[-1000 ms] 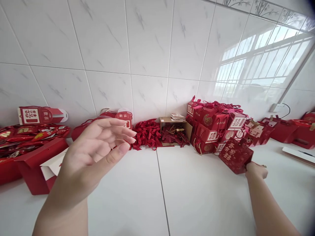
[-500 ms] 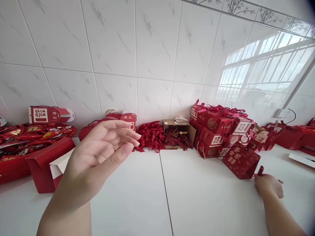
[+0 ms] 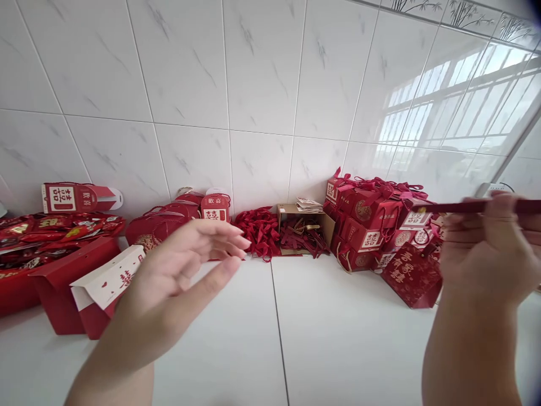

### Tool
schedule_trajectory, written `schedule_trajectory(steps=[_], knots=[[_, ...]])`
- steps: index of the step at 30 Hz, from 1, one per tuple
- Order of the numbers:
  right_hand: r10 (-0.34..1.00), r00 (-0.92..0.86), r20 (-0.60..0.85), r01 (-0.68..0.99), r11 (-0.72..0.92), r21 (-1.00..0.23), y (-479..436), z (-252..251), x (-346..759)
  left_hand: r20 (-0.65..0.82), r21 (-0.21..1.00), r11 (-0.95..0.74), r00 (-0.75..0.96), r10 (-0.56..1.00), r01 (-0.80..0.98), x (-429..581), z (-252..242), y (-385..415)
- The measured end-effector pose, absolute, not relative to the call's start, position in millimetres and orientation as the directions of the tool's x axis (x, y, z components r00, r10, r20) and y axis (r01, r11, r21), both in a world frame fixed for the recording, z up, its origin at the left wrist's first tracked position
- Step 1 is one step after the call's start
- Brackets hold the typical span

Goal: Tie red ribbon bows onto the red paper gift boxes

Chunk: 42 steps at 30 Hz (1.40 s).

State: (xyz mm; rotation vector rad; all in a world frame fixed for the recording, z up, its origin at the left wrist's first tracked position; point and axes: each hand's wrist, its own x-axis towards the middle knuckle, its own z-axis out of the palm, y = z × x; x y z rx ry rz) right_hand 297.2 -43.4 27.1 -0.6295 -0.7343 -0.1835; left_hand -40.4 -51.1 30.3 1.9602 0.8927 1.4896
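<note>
My left hand (image 3: 181, 287) hovers over the white table with its fingers loosely curved and apart, holding nothing. Raised at the right, my right hand (image 3: 486, 248) is closed around a dark red strap (image 3: 459, 207) that lies level and has a gold-coloured spot near its left end. Just left of my right forearm, a dark red gift box (image 3: 412, 276) with gold characters leans beside stacked red gift boxes (image 3: 367, 225). Similar dark red straps (image 3: 302, 234) fill an open cardboard box (image 3: 288, 210) by the wall.
Red ribbons (image 3: 258, 228) are heaped beside the cardboard box. On the left are red bags (image 3: 164, 220), a red container of wrapped sweets (image 3: 54, 231), and standing red and white boxes (image 3: 105, 282). A tiled wall (image 3: 186, 73) backs the white table (image 3: 228, 349).
My right hand has risen from the table at the far right, bringing the dark red strap up into the air. My left hand has barely moved. The view has shifted slightly.
</note>
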Motion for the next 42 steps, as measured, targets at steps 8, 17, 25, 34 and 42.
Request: schedule_trajectory(steps=[8,17,25,34,42], knots=[[0.606,0.332,0.723,-0.106,0.786,-0.609,-50.2,8.1,191.8,0.471,0.776,-0.585,0.401,0.786,0.235,-5.0,11.2,-50.4],[0.657,0.152,0.739,-0.14,0.754,-0.642,-46.2,-8.0,174.3,0.492,0.811,-0.549,0.274,0.826,0.203,-2.3,11.4,-42.6],[0.67,-0.144,0.729,-0.138,0.715,-0.685,-41.1,-14.2,155.8,0.511,0.825,-0.539,0.187,0.839,0.167,0.4,16.1,-41.2],[0.686,-0.095,0.721,-0.217,0.693,-0.688,-34.2,-20.8,154.7,0.415,0.877,-0.464,0.292,0.862,0.123,-4.9,16.1,-39.5],[0.729,-0.163,0.665,-0.368,0.58,-0.726,-32.5,-19.0,159.7,0.43,0.86,-0.497,0.358,0.829,0.116,-13.2,15.0,-34.2]])
